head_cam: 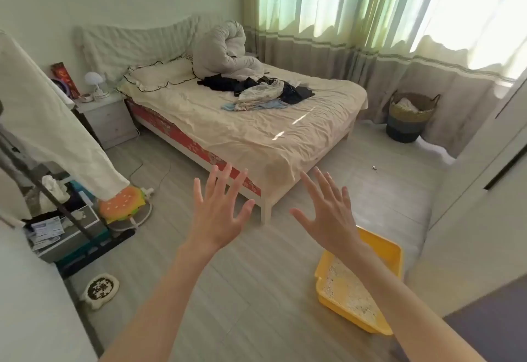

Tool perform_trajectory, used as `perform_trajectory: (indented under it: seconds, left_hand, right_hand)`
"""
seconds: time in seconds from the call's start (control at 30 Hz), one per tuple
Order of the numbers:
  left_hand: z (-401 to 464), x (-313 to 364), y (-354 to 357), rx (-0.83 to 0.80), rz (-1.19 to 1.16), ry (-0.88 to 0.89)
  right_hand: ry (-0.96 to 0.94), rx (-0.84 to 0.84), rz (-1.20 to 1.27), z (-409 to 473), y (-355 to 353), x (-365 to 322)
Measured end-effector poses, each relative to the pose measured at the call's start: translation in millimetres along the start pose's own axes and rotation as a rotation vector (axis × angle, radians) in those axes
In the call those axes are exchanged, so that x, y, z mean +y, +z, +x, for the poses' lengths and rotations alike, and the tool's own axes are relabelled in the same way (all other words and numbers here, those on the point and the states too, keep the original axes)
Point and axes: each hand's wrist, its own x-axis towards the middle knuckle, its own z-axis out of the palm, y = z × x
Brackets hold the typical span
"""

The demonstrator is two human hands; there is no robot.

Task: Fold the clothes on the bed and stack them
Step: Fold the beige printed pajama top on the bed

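Both the left hand [218, 214] and the right hand [328, 214] are raised with fingers spread, holding nothing. Well beyond them, the unfolded clothes [262, 92] lie heaped on the bed [256, 136], near a bundled duvet [225, 50].

A bed [256, 139] is covered by a wrinkled cream sheet. A loose pile of clothes [265, 92], dark and pale pieces mixed, is heaped near its middle. A frilled pillow [161, 74] and a bundled grey duvet [225, 50] are seen at the head end.
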Motion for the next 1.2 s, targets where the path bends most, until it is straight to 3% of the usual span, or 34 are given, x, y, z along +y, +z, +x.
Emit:
perform_trajectory:
  seconds: [0.17, 0.33, 0.53, 0.73, 1.07, 1.2]
  left_hand:
    - [33.0, -37.8, 25.3, -0.010, -0.012, -0.067]
    - [119.1, -100.5, 35.8, 0.040, 0.036, -0.072]
    - [218.2, -190.3, 52.9, 0.001, 0.050, -0.148]
    - [297.1, -249.2, 95.0, -0.149, 0.018, -0.204]
    - [501.6, -369.6, 139.7, -0.168, 0.049, -0.245]
    - [544.1, -400.9, 154.7, -0.236, 0.062, -0.218]
  right_hand:
    - [-0.027, -0.049, 0.039, 52.5, 32.2, 2.3]
    - [-0.084, -0.017, 0.052, 162.4, 57.9, -6.5]
    - [0.020, -0.079, 0.063, 282.9, 103.5, -10.0]
    - [0.033, -0.122, 0.069, 394.4, 150.9, -5.0]
    - [0.058, -0.128, 0.153, 615.2, 242.3, 7.1]
    - [0.042, -0.156, 0.143, 677.3, 271.7, -0.8]
